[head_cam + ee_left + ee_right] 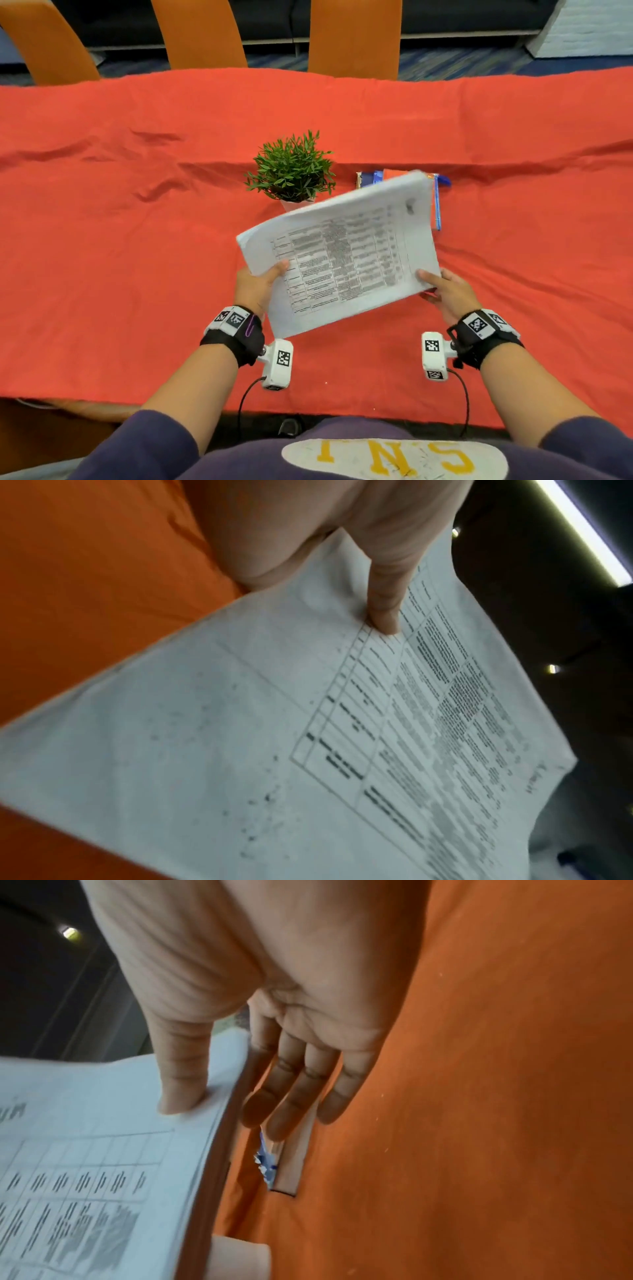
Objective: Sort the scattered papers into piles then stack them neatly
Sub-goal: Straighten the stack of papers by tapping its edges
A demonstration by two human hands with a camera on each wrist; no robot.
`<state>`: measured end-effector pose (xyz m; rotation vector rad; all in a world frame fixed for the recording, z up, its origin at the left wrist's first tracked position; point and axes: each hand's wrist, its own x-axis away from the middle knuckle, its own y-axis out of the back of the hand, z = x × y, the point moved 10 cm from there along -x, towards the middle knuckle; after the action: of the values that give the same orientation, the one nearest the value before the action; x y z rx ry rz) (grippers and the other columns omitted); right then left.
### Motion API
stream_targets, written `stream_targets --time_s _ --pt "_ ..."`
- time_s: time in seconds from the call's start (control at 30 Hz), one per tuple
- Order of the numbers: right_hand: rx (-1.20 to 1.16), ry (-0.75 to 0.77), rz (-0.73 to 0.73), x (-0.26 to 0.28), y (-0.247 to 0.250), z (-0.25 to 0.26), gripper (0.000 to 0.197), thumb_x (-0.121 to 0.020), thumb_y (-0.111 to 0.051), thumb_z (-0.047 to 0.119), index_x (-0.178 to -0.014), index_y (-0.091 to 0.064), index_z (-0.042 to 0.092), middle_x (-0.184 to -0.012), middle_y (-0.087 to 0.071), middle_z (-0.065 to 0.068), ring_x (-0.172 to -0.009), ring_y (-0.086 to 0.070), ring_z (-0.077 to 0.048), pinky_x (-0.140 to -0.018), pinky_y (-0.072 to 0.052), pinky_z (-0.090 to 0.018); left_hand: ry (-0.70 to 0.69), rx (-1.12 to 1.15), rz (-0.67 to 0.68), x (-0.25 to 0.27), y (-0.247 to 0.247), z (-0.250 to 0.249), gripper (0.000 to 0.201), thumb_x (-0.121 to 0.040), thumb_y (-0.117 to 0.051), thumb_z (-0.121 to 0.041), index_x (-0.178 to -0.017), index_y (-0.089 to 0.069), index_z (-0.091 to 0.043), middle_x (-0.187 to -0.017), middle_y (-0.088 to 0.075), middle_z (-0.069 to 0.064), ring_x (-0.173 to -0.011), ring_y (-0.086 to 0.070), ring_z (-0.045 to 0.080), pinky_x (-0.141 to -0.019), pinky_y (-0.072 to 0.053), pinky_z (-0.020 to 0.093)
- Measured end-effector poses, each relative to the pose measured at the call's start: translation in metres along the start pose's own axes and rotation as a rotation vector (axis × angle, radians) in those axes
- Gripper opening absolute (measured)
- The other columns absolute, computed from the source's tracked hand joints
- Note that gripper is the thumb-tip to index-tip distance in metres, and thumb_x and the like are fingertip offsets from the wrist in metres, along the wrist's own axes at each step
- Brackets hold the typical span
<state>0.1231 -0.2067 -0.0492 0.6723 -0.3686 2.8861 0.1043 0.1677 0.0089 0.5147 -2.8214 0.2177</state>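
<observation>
A thick stack of white papers (342,253) with a printed table on its top sheet is held tilted above the red tablecloth (137,240). My left hand (263,281) grips its near left edge. The thumb (383,610) presses on the top sheet of the stack (274,737), and the fingers are hidden beneath. My right hand (442,287) holds the near right corner. Its thumb (185,1074) lies on top of the stack (85,1150), and the other fingers (291,1096) stretch out under it.
A small green potted plant (291,171) stands just beyond the stack. Blue and orange folders or books (404,176) lie behind it to the right, partly hidden. Three orange chairs (202,34) line the table's far side. The near table edge (102,404) runs below my wrists.
</observation>
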Motion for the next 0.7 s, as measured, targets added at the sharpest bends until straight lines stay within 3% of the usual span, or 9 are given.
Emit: stream_targets --time_s 0.07,0.17,0.2,0.27,0.33,0.4,0.53,0.6,0.7 --pt "-0.168 -0.009 0.008 0.005 -0.011 0.003 0.015 -0.078 -0.072 0.016 -0.09 -0.063 0.016 -0.082 -0.071 -0.002 -0.069 -0.067 -0.015 -0.071 -0.05 -0.028 0.011 0.097 -0.006 0.003 -0.004 -0.007 0.027 -0.079 -0.074 -0.006 -0.105 -0.069 -0.009 -0.101 -0.073 0.006 -0.086 -0.072 0.017 -0.075 -0.057 0.032" --pt "-0.347 -0.057 0.116 0.016 -0.05 0.004 0.007 -0.088 -0.057 0.015 -0.093 -0.062 0.016 -0.088 -0.072 0.0 -0.078 -0.069 -0.012 -0.076 -0.055 -0.028 0.071 0.202 0.014 0.007 -0.019 -0.003 0.037 -0.078 -0.075 -0.008 -0.114 -0.067 -0.004 -0.11 -0.071 0.011 -0.102 -0.069 0.027 -0.09 -0.053 0.043" --pt "-0.371 -0.065 0.163 0.022 -0.066 0.008 0.01 -0.084 -0.063 0.016 -0.093 -0.064 0.014 -0.089 -0.072 0.0 -0.079 -0.07 -0.013 -0.075 -0.057 -0.028 0.1 0.226 0.012 0.01 -0.025 0.0 0.039 -0.077 -0.076 -0.009 -0.114 -0.066 -0.004 -0.111 -0.071 0.011 -0.103 -0.068 0.028 -0.092 -0.052 0.045" --pt "-0.415 -0.089 0.212 0.029 -0.09 0.012 0.038 -0.066 -0.081 0.018 -0.099 -0.065 0.008 -0.095 -0.072 -0.006 -0.089 -0.07 -0.019 -0.078 -0.057 -0.034 0.143 0.26 0.019 0.019 -0.038 0.006 0.043 -0.076 -0.078 -0.012 -0.116 -0.065 -0.004 -0.113 -0.071 0.011 -0.104 -0.068 0.028 -0.095 -0.05 0.047" --pt "-0.456 -0.105 0.206 0.031 -0.099 0.016 0.052 -0.068 -0.08 0.013 -0.115 -0.061 0.002 -0.113 -0.068 -0.015 -0.107 -0.065 -0.03 -0.089 -0.054 -0.047 0.177 0.304 0.06 0.03 -0.054 0.013 0.046 -0.075 -0.078 -0.013 -0.119 -0.064 -0.005 -0.116 -0.069 0.012 -0.107 -0.067 0.028 -0.096 -0.049 0.047" --pt "-0.456 -0.081 0.182 0.03 -0.095 0.025 0.044 -0.079 -0.067 0.005 -0.122 -0.058 0.001 -0.121 -0.065 -0.019 -0.112 -0.063 -0.034 -0.091 -0.051 -0.053 0.212 0.325 0.092 0.04 -0.062 0.02 0.044 -0.078 -0.074 -0.009 -0.12 -0.063 -0.006 -0.117 -0.069 0.011 -0.108 -0.066 0.027 -0.094 -0.051 0.043" --pt "-0.352 0.028 0.17 0.028 -0.069 0.051 0.034 -0.086 -0.057 -0.004 -0.119 -0.059 0.003 -0.119 -0.066 -0.017 -0.107 -0.065 -0.031 -0.083 -0.057 -0.045 0.214 0.268 0.134 0.039 -0.053 0.017 0.04 -0.082 -0.066 -0.001 -0.121 -0.061 -0.007 -0.116 -0.069 0.013 -0.103 -0.066 0.027 -0.094 -0.051 0.041" --pt "-0.283 0.069 0.17 0.028 -0.056 0.06 0.043 -0.08 -0.066 0.0 -0.122 -0.058 0.001 -0.12 -0.065 -0.017 -0.11 -0.063 -0.032 -0.086 -0.056 -0.045 0.185 0.166 0.176 0.031 -0.047 0.008 0.038 -0.084 -0.064 -0.002 -0.12 -0.061 -0.01 -0.107 -0.071 0.013 -0.089 -0.068 0.025 -0.083 -0.054 0.038" --pt "-0.105 0.145 0.197 0.033 -0.054 0.068 0.072 -0.055 -0.087 0.02 -0.121 -0.061 0.004 -0.121 -0.066 -0.014 -0.113 -0.062 -0.029 -0.099 -0.048 -0.048 0.091 -0.078 0.274 0.027 -0.059 -0.012 0.031 -0.086 -0.063 -0.005 -0.116 -0.062 -0.014 -0.096 -0.074 0.009 -0.081 -0.07 0.02 -0.073 -0.056 0.033"
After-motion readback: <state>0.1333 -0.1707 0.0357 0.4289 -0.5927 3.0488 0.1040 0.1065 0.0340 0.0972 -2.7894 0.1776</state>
